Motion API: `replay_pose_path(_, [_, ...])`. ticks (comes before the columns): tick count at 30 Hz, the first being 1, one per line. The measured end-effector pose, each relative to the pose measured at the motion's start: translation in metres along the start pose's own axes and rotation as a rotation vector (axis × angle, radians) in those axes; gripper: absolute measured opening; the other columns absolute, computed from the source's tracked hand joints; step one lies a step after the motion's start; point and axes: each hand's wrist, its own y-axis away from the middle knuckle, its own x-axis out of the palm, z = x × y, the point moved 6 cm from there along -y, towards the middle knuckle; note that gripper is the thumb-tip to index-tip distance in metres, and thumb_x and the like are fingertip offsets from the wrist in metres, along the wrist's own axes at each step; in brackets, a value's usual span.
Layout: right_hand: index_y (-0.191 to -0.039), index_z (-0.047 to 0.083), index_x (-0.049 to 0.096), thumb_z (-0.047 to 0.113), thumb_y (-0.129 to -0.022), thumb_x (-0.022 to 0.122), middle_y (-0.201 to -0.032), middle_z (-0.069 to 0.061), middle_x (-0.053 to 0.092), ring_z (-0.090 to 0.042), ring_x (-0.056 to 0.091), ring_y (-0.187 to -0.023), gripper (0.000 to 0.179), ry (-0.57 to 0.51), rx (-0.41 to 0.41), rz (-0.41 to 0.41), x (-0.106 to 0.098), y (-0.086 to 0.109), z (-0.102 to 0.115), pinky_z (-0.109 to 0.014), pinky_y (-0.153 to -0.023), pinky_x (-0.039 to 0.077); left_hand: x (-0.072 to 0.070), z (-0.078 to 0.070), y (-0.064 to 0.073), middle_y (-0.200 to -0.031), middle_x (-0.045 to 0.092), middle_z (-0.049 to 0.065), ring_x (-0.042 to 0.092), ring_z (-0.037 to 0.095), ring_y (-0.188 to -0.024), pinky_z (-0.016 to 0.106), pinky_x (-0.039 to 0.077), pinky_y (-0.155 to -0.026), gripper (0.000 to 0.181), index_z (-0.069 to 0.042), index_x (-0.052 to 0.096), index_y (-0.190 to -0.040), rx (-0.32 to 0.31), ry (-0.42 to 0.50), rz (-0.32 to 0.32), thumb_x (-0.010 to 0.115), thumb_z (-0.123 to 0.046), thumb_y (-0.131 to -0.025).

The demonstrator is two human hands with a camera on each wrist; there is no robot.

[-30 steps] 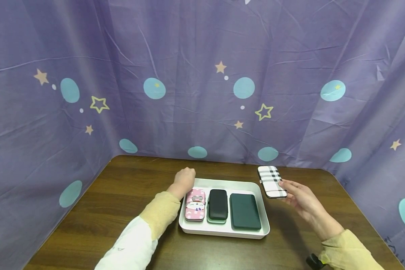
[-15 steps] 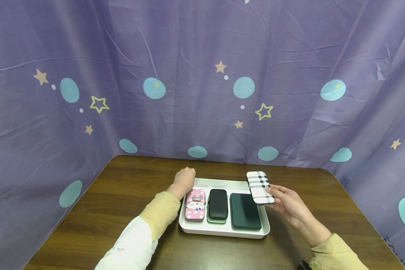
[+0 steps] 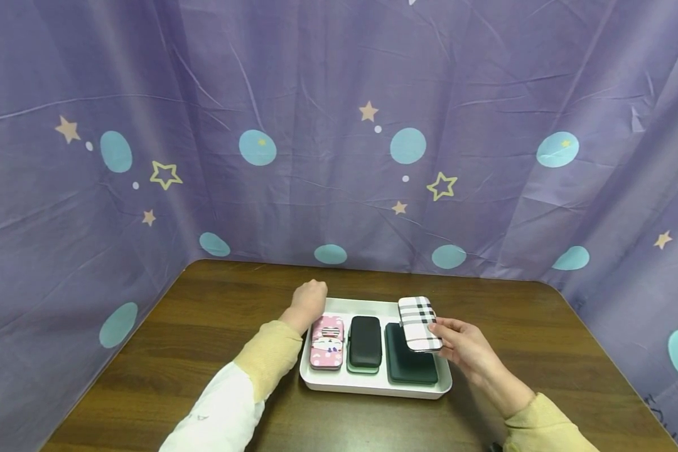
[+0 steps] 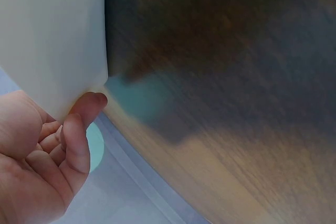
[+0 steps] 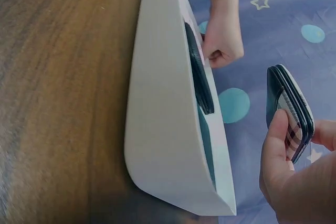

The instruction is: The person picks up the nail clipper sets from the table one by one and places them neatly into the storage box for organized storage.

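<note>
My right hand (image 3: 469, 348) pinches a white-and-black plaid case (image 3: 418, 320) between thumb and fingers. In the head view it overlaps the back of a dark green flat case (image 3: 411, 369); the right wrist view shows the plaid case (image 5: 294, 114) raised apart from the tray, its dark layered edge visible. At the far left corner of the white tray (image 3: 373, 390), my left hand (image 3: 307, 304) holds the rim with curled fingers, as the left wrist view shows at the tray's corner (image 4: 63, 51). The plaid case's underside is partly hidden by my fingers.
Inside the tray lie a pink cartoon case (image 3: 328, 344) at left and a black case (image 3: 365, 339) on a light green one (image 3: 364, 370) in the middle. A brown wooden table (image 3: 231, 301) bears the tray, with a purple patterned curtain (image 3: 339, 138) behind.
My right hand has carried the plaid case leftward and lower, from right of the tray to over the dark green case. My left hand has stayed at the tray corner.
</note>
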Motion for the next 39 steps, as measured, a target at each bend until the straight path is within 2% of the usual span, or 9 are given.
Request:
replay_pose_path(11, [-0.13,-0.013,0.039,0.013,-0.088,0.062,-0.096,-0.008,0.058,-0.011,0.062,-0.077,0.054,0.106,-0.021,-0.051,0.007,-0.003,-0.013,-0.024,-0.067,0.055,-0.002,0.0,0.0,-0.093,0.069,0.017,0.067,0.032,-0.085,0.043,0.056,-0.069,0.016,-0.003,0.068,-0.087,-0.002,0.001,0.006,0.056,0.006,-0.081])
replay_pose_path(21, [-0.126,-0.013,0.043,0.011,-0.086,0.065,-0.089,-0.007,0.063,-0.012,0.061,-0.078,0.052,0.127,-0.031,-0.075,0.009,-0.007,-0.023,-0.031,-0.067,0.057,-0.003,-0.001,0.001,-0.094,0.069,0.017,0.067,0.032,-0.086,0.044,0.056,-0.07,0.016,-0.003,0.067,-0.088,-0.009,-0.001,0.02,0.056,0.006,-0.081])
replay_pose_path(30, [-0.119,-0.011,0.053,0.01,-0.083,0.069,-0.08,-0.003,0.064,-0.011,0.061,-0.07,0.045,0.253,-0.082,-0.145,0.007,-0.009,-0.025,-0.028,-0.058,0.056,-0.001,-0.001,0.0,-0.097,0.068,0.017,0.067,0.032,-0.089,0.043,0.055,-0.072,0.017,-0.003,0.068,-0.09,-0.009,-0.012,0.03,0.056,0.006,-0.081])
replay_pose_path(39, [-0.119,-0.012,0.052,0.007,-0.083,0.069,-0.08,-0.005,0.062,-0.012,0.06,-0.069,0.044,0.281,-0.086,-0.143,0.01,-0.007,-0.027,-0.029,-0.058,0.057,-0.003,-0.002,0.0,-0.096,0.069,0.017,0.067,0.032,-0.088,0.044,0.055,-0.071,0.016,-0.003,0.068,-0.088,-0.018,-0.004,0.03,0.056,0.006,-0.081])
